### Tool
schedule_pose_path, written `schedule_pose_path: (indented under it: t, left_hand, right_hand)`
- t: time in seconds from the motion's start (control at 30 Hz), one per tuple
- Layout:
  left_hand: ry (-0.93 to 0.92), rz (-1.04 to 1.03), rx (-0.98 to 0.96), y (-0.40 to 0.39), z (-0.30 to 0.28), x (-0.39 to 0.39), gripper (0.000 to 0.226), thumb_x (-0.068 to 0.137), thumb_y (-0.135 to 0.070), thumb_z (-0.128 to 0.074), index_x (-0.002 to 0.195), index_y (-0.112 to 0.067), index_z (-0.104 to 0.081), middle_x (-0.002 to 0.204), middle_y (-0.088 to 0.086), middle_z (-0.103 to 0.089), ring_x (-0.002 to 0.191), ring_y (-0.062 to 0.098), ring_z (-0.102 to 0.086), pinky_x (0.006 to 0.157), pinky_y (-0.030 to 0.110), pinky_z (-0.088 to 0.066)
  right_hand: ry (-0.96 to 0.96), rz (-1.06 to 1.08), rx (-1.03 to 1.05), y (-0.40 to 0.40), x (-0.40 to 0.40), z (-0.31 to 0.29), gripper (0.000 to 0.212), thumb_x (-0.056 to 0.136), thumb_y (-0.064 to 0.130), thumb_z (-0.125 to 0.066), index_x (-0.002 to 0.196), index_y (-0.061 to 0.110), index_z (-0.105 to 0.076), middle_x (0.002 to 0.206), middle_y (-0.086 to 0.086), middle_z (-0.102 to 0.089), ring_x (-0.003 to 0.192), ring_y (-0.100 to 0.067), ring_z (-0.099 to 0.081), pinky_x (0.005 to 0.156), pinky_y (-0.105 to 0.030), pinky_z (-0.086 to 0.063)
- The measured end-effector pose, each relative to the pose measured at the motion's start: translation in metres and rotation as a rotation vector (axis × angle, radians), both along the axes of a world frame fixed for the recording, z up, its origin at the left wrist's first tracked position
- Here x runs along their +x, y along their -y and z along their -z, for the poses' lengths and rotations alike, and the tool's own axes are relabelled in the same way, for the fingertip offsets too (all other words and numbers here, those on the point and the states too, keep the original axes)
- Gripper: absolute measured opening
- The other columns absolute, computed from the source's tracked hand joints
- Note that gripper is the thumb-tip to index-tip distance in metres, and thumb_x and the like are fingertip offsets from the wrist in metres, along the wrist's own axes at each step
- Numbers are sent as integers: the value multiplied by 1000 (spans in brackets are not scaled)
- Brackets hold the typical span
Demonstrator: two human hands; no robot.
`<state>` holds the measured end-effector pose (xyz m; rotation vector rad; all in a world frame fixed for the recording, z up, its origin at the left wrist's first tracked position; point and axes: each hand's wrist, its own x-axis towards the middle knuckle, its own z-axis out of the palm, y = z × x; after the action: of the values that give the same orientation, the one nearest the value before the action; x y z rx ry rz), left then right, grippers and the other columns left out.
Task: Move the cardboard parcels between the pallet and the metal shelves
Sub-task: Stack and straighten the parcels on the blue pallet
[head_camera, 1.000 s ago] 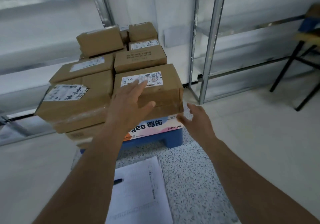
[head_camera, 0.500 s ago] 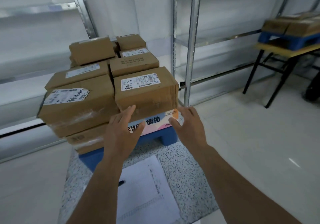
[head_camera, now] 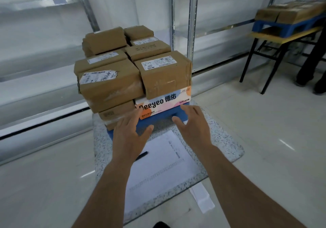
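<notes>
Two hands, left [head_camera: 130,136] and right [head_camera: 192,127], spread empty before one blue pallet [head_camera: 158,117] stacked with cardboard parcels [head_camera: 164,74].

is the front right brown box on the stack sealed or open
Sealed. The front right brown box has its flaps down flat, clear tape across its front face and a shipping label lying flat on top.

Two bare forearms rise from the lower edge of the frame, sleeveless as far as shown, ending in an ungloved left hand [head_camera: 129,136] and right hand [head_camera: 193,127], no watch, ring or band visible.
</notes>
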<state>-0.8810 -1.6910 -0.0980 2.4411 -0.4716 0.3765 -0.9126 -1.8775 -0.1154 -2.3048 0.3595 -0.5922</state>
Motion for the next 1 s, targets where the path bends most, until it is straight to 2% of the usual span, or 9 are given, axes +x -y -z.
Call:
schedule_pose_path:
  t: [0.13, 0.23, 0.37, 0.63, 0.77, 0.9, 1.0]
  left_hand:
    - [9, -19, -23, -27, -3, -6, 58, 86, -42, -61, 139, -27, -41, 144, -4, -42, 132, 19, -35, 108, 40, -30]
    - [0, -14, -33, -54, -3, -2, 58, 87, -47, -58, 139, -30, -40, 148, -4, -37, 135, 18, -30, 110, 43, -29]
    - [11, 3, -30, -98, -7, 13, 59, 87, -50, -56, 141, -29, -40, 151, -7, -32, 137, 15, -27, 112, 39, -25]
    - [85, 103, -13, -184, -21, 52, 62, 87, -49, -57, 141, -25, -40, 149, -4, -36, 139, 15, -27, 112, 35, -19]
    - [128, 188, -25, -209, -25, 74, 62, 86, -46, -60, 141, -23, -41, 150, -3, -35, 139, 16, -28, 113, 37, -21]
    - [129, 283, -28, -222, -26, 93, 61, 87, -48, -57, 141, -25, -40, 151, -3, -33, 140, 17, -25, 113, 37, -18]
    - [100, 353, -40, -227, -24, 103, 61, 88, -48, -55, 143, -29, -36, 152, -4, -30, 141, 14, -21, 114, 37, -16]
  right_hand:
    - [36, 27, -11, -29, -7, -6, 48, 89, 40, -57, 131, 21, -49, 127, 3, -46, 109, -11, -48, 79, -29, -43]
    - [39, 38, -20, -57, -7, -9, 48, 89, 41, -57, 132, 21, -49, 127, 4, -46, 111, -11, -47, 80, -29, -43]
    - [55, 58, -29, -100, 4, -17, 45, 90, 40, -56, 130, 20, -50, 128, 4, -47, 114, -10, -46, 81, -28, -41]
    - [128, 122, 3, -200, 39, -30, 39, 89, 35, -58, 122, 17, -55, 120, 0, -50, 105, -14, -49, 76, -27, -40]
    - [108, 178, -25, -230, 51, -32, 41, 87, 39, -55, 121, 17, -55, 119, 1, -50, 108, -15, -48, 76, -30, -41]
    - [124, 257, -13, -252, 53, -29, 34, 88, 37, -57, 115, 16, -57, 114, 1, -49, 103, -15, -49, 72, -28, -39]
    - [96, 287, -29, -263, 54, -28, 39, 89, 37, -57, 122, 15, -55, 118, 1, -49, 104, -14, -49, 75, -27, -40]
